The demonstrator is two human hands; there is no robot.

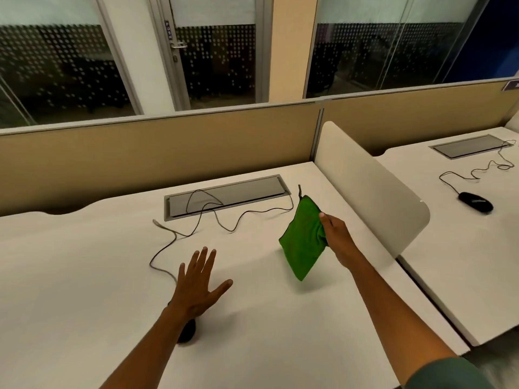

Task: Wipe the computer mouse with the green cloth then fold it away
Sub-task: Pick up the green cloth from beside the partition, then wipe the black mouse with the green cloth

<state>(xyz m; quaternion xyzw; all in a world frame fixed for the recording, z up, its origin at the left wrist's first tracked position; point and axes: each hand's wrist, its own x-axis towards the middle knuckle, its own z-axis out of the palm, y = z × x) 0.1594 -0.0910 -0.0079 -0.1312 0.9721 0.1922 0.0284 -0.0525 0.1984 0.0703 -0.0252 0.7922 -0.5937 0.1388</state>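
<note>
My right hand point(335, 234) grips the green cloth point(304, 237) by its right edge and holds it hanging above the white desk point(84, 276). The cloth is folded flat, with a dark loop at its top corner. My left hand point(198, 284) hovers flat with its fingers spread, holding nothing. A black computer mouse point(187, 331) lies on the desk under my left wrist, mostly hidden by the forearm. Its thin cable point(164, 247) snakes away towards the back of the desk.
A grey cable hatch point(224, 196) is set into the desk at the back. A white rounded divider point(370, 189) stands to the right of the cloth. Beyond it, a second desk carries another black mouse point(475, 201) with its cable. A tan partition point(157, 147) runs behind.
</note>
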